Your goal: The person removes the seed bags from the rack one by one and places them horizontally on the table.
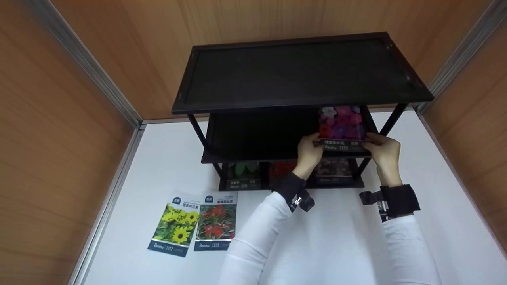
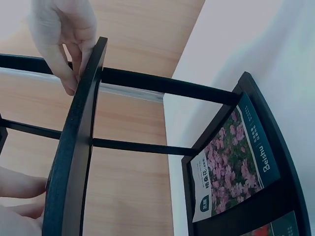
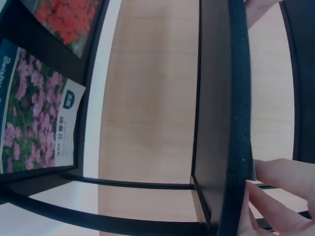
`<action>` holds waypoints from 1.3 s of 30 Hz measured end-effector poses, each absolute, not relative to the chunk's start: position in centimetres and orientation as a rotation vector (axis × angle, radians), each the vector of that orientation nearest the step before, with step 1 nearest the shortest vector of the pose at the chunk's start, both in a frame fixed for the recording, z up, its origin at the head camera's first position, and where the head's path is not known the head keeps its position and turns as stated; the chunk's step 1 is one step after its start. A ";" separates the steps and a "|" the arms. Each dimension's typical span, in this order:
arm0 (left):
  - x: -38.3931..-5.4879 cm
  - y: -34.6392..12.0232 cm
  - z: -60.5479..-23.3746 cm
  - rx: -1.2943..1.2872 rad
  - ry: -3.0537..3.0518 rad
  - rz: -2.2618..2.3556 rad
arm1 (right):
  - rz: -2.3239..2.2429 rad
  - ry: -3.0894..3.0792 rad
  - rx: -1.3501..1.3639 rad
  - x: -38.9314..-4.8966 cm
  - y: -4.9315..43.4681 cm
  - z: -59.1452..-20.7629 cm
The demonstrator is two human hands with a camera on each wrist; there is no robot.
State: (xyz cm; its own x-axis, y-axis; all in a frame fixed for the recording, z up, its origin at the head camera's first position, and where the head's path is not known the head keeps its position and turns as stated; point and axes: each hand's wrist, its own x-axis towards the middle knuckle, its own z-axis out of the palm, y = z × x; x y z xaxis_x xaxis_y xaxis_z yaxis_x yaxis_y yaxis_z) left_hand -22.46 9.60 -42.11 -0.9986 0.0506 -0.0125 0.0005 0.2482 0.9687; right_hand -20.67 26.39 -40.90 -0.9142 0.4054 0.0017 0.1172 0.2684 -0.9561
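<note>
Pink-purple floral packet (image 1: 342, 120) lies at the R end of the middle shelf (image 1: 261, 130), bottom edge by the front lip. Both grips are nearly closed on it: L hand (image 1: 309, 152) pinches the near L corner, R hand (image 1: 384, 150) the near R; can't tell if thumbs also touch the lip. Step in hand: prob. squaring the packet on this tier. Next move likely calls for an even nudge or gentle release, w/o dragging a corner. Open room L of packet; tight on R w/ post (image 1: 394, 118) near the R hand, top shelf (image 1: 293, 71) above. Bottom shelf (image 2: 246, 211) bears three packets. On the counter (image 1: 170, 158), front L: yellow-flower packet (image 1: 176, 223) + red-flower packet (image 1: 216, 223), side by side.
</note>
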 end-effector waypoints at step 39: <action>-19.6 5.5 -41.4 -0.076 2.072 2.229 | 2.544 -1.823 -0.321 -17.7 25.6 -40.6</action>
State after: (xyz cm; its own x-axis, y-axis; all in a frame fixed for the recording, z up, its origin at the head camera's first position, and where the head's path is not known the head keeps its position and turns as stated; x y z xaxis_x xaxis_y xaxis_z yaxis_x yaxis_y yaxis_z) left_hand -19.60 5.51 -41.39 -0.9941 0.0369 -0.1024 -0.1048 -0.0710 0.9920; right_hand -17.73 25.64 -40.58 -0.9792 0.1150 -0.1674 0.1216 -0.3286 -0.9366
